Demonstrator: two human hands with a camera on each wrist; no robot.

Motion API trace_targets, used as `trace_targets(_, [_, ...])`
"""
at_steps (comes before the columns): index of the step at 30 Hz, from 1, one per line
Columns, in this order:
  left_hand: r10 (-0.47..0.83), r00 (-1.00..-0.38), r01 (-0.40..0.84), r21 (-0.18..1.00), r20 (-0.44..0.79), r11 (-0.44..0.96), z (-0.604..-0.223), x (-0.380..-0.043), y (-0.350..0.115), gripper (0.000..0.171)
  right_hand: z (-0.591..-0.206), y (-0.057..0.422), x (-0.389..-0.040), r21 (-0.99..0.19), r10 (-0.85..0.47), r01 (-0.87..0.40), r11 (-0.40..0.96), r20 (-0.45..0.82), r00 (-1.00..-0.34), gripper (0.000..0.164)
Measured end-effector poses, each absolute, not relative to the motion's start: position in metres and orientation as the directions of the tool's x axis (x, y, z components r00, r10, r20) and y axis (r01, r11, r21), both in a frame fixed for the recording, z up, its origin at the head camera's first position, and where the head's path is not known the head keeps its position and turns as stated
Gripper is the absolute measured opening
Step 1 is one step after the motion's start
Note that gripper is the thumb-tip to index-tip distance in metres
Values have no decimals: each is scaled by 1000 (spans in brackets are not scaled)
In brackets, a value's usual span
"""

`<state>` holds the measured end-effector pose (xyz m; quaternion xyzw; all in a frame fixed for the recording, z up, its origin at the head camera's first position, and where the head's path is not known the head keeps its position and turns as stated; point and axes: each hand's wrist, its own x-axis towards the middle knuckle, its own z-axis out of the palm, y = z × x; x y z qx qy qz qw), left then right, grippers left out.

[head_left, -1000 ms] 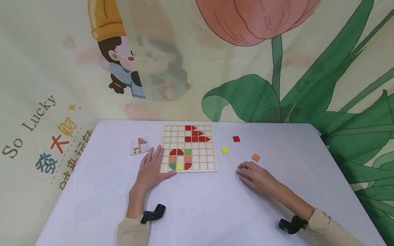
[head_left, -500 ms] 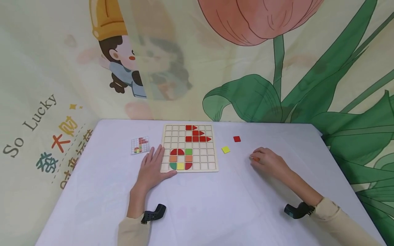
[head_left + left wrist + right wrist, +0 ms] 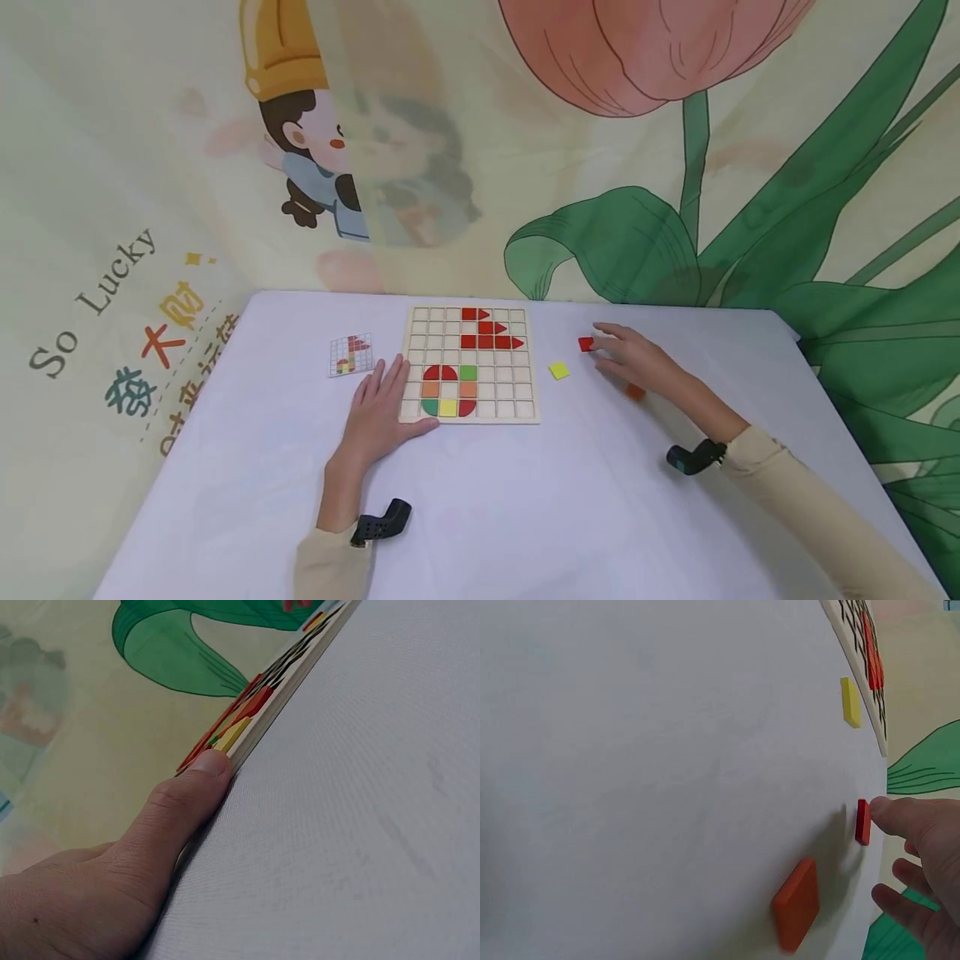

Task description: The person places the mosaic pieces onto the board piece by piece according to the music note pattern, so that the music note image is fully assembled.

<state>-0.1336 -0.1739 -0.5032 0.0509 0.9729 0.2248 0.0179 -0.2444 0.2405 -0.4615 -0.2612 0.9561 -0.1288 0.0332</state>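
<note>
A wooden grid board [image 3: 502, 363] lies on the white table with red arrow-like rows at the top and a ring of coloured tiles [image 3: 448, 392] lower left. My left hand [image 3: 375, 417] rests at its near-left corner, fingers along the left side and thumb [image 3: 202, 776] on the near edge. Right of the board, my right hand [image 3: 637, 360] hovers with fingers extended, fingertips right at a red square tile [image 3: 585, 344] and holding nothing. An orange square tile [image 3: 796, 906] lies below that hand, partly hidden in the head view. A yellow square tile [image 3: 558, 371] lies between board and hand.
A small pattern card [image 3: 351, 355] with a printed grid lies left of the board. The white-covered table [image 3: 480, 508] ends at the back against a printed cloth [image 3: 600, 233]. Each wrist carries a black camera.
My right hand has gone from near the orange tile, where its fingers covered it, forward and left to the red tile. The orange tile stays on the table. My left hand keeps its place.
</note>
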Motion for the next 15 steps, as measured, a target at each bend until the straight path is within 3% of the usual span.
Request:
trace_targets(5, [116, -993, 94, 438, -25, 894, -502, -136, -173, 106, -465, 230, -257, -276, -507, -472, 837, -68, -859, 25])
trace_targets(11, [108, -993, 77, 435, -47, 897, -501, -135, -174, 107, -474, 236, -265, -408, -494, -441, 799, -27, -869, 12])
trace_targets(15, [104, -993, 72, 428, -50, 901, -499, -133, -176, 108, -479, 236, -271, -452, -473, -417, 789, -11, -881, 14])
